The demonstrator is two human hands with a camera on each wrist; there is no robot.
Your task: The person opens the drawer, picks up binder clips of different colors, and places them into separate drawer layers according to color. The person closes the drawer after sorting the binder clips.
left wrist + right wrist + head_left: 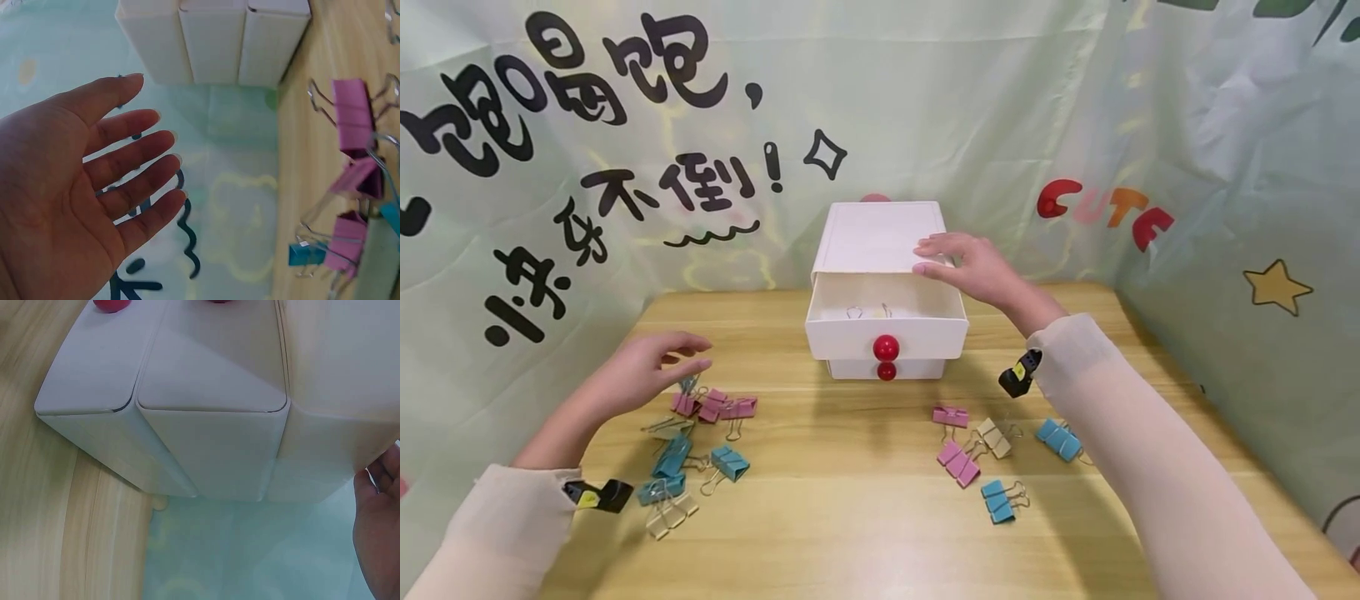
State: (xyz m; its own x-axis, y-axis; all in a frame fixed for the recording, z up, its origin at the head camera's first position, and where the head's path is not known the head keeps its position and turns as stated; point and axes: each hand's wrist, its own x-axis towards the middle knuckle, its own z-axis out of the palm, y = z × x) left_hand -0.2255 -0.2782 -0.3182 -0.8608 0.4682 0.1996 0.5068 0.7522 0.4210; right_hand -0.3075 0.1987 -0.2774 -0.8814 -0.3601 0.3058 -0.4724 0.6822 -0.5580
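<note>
Wood-grain table [850, 533], lit surface, near edge runs out of frame. Right clips [999, 502] in blue, pink and cream: loose scatter from mid-table toward the right edge. Left clip pile [673, 456], same colours, tighter, along the left edge. White drawer box [887, 237] sits centred near the far edge, top drawer [842, 337] pulled out toward the near edge, wire handles showing inside; red knobs [886, 347] on the fronts. Pale green printed cloth [910, 100] hangs behind the far edge and continues down the right side, creased.

Writing: black Chinese on the back cloth, "喝饱," legible up top, "快乐不倒!" below it. "CUTE" in coloured letters beyond the far right corner, gold star [1277, 287] nearer. Yellow tags on the black wrist cameras [1018, 375]: too small to read.

Left hand [642, 372]: over the pile's far end, fingers apart, slightly bent, grip empty. Right hand [973, 265]: at the box top's right front corner, fingers extended, thumb spread; contact pressure can't be told.
</note>
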